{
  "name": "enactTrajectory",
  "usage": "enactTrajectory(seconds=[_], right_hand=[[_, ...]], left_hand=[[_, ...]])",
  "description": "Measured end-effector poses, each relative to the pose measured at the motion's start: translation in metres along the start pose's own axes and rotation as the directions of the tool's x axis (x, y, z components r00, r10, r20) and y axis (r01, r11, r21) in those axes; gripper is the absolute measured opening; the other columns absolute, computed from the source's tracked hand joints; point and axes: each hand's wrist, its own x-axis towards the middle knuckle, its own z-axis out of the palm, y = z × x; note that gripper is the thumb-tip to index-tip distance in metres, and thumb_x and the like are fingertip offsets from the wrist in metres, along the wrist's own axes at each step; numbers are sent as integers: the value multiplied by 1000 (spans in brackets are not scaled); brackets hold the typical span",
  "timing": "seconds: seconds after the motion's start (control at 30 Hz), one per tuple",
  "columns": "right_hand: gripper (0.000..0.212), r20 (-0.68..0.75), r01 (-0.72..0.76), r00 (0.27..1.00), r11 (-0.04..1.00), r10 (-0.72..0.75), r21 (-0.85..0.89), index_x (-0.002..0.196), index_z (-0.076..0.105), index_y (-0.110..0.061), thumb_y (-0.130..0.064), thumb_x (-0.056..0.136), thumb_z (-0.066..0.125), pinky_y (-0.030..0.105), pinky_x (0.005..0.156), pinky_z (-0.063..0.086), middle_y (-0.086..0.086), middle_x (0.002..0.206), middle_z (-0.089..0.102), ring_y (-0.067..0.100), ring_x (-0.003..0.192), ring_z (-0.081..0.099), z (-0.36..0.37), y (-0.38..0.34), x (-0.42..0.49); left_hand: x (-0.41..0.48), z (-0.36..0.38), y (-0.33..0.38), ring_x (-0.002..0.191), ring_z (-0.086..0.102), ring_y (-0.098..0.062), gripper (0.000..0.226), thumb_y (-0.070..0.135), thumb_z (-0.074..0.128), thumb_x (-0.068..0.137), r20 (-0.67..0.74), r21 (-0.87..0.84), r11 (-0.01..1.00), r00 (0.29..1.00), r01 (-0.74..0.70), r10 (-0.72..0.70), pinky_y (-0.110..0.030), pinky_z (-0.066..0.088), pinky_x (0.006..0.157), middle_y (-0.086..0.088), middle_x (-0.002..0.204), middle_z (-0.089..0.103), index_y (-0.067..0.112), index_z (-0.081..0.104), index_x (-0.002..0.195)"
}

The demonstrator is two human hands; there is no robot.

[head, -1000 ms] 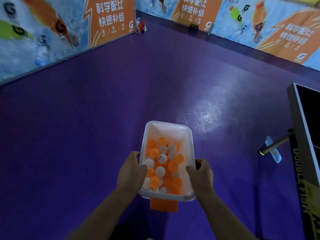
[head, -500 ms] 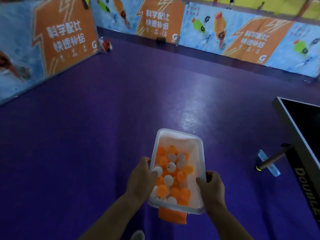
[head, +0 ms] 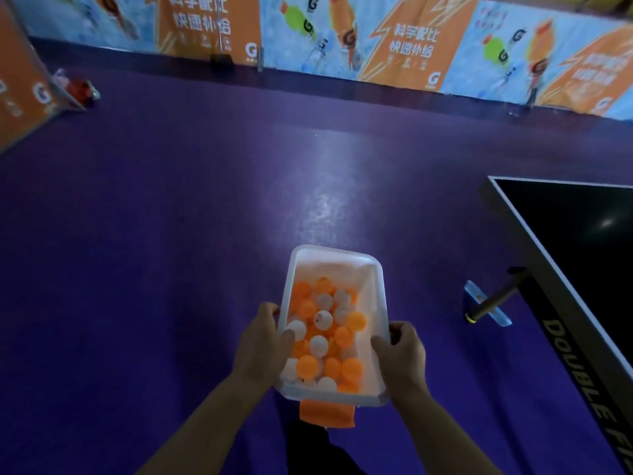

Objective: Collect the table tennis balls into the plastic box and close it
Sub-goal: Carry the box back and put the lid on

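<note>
I carry a translucent white plastic box (head: 334, 258) above the purple floor, lid off. Several orange and white table tennis balls (head: 323, 332) fill its lower half. My left hand (head: 263, 341) grips the box's left long wall, thumb hooked over the rim. My right hand (head: 402, 351) grips the right wall the same way. An orange flap (head: 327, 413) hangs below the box's near end; what it belongs to is hidden.
A black table tennis table (head: 575, 255) juts in at the right, with a dark leg bar (head: 496, 299) and a blue floor piece (head: 474, 298) beside it. Orange and blue barrier boards (head: 376, 39) line the far side. A red object (head: 77, 89) lies at the far left corner.
The view has swung to the right and the table has come closer. Both hands keep the same hold on the box.
</note>
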Motion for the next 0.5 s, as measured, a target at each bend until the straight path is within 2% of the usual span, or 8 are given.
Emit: enactTrajectory(seconds=[0.13,0.23,0.37,0.5], right_hand=[[19,16,9,1000,1000,-9,5,93,50,-17,-11,81,63,25,56,45,-6,83,55,10,74,55,10,-35,101],[21,14,38,999,999,-38,2,95,50,-18,-13,80,64,28,61,49,-6,85,56,13,77,58,12,-66,173],[21,15,38,999,999,-38,14,95,50,-19,-14,80,64,26,59,48,-8,84,56,9,76,57,19,-99,252],[21,-21,26,999,998,-25,48,95,50,-20,-11,81,64,23,56,46,-11,83,55,7,75,57,27,-122,326]], left_hand=[[98,11,47,81,60,-13,37,26,58,90,-6,28,1000,1000,1,-1,-27,51,66,2,99,60,14,43,122],[165,21,80,81,60,-12,38,28,58,90,-18,14,1000,1000,1,-1,-29,53,68,3,98,59,15,43,122],[243,33,112,73,56,-6,38,28,58,90,-42,6,1000,999,20,-20,-23,47,59,10,85,54,15,43,122],[323,48,142,71,52,-1,32,29,59,89,-29,16,1000,1000,-3,4,-20,42,55,8,85,56,17,45,114]])
